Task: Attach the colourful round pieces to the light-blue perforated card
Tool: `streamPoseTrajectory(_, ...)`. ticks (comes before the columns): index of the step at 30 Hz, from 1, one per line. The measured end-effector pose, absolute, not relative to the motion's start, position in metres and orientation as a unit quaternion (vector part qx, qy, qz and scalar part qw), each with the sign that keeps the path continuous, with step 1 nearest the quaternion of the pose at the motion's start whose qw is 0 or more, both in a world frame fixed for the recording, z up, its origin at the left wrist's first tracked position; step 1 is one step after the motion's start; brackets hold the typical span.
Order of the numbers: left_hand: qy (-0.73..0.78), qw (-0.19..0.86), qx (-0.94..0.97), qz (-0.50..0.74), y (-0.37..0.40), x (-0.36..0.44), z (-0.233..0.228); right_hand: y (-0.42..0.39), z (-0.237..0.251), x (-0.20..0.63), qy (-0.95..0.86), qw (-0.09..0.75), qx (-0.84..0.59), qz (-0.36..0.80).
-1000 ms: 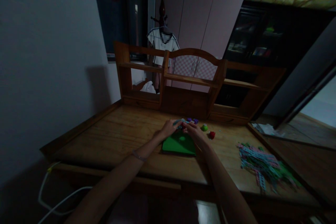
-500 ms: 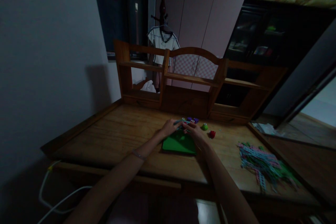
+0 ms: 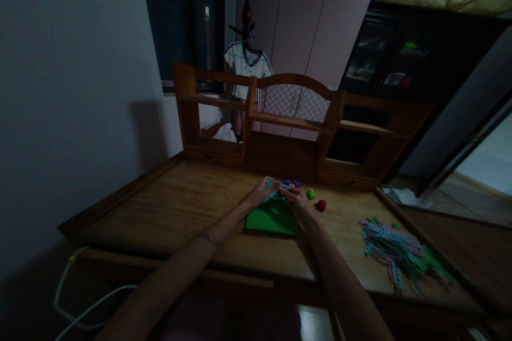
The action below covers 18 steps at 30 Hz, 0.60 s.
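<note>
bare desk left, shelf unit blocking behind, strip pile right

- Your left hand & right hand are meeting over the far edge of the flat board, gripping a strip piece betw. them.
- Board is lying mid-desk, in front of the shelf unit.
- Small pegs are sitting just right of your hands.
- Strip pile is lying far right, well apart.
</note>
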<state>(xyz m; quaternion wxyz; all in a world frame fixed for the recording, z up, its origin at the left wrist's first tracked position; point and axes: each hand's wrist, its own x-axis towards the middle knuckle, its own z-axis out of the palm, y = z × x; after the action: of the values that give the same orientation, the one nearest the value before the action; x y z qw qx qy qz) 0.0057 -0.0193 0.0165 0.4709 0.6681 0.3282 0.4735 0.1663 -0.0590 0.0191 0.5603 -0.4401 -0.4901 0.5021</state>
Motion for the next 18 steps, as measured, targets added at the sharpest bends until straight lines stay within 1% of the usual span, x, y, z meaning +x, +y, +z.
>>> streamPoseTrajectory(2, 0.305, 0.531, 0.655, 0.442, -0.0205, 0.0067, 0.0175, -0.0575, 0.0193, 0.1671, -0.517, 0.533, -0.444, 0.501)
streamPoseTrajectory(3, 0.300, 0.539, 0.662, 0.426, -0.0210, 0.0067, 0.0178, -0.0568, 0.0196, 0.1670, -0.529, 0.522, -0.446, 0.498)
streamPoseTrajectory(6, 0.295, 0.517, 0.691, 0.410, -0.0223, 0.0054, 0.0185, -0.0548, 0.0206, 0.1649, -0.551, 0.517, -0.437, 0.488)
streamPoseTrajectory(9, 0.281, 0.521, 0.696, 0.407, -0.0228, 0.0040, 0.0191, -0.0542, 0.0214, 0.1628, -0.562, 0.522, -0.425, 0.480)
streamPoseTrajectory(18, 0.283, 0.505, 0.704, 0.411, -0.0218, 0.0056, 0.0192, -0.0493, 0.0147, 0.1628, -0.556, 0.531, -0.451, 0.454)
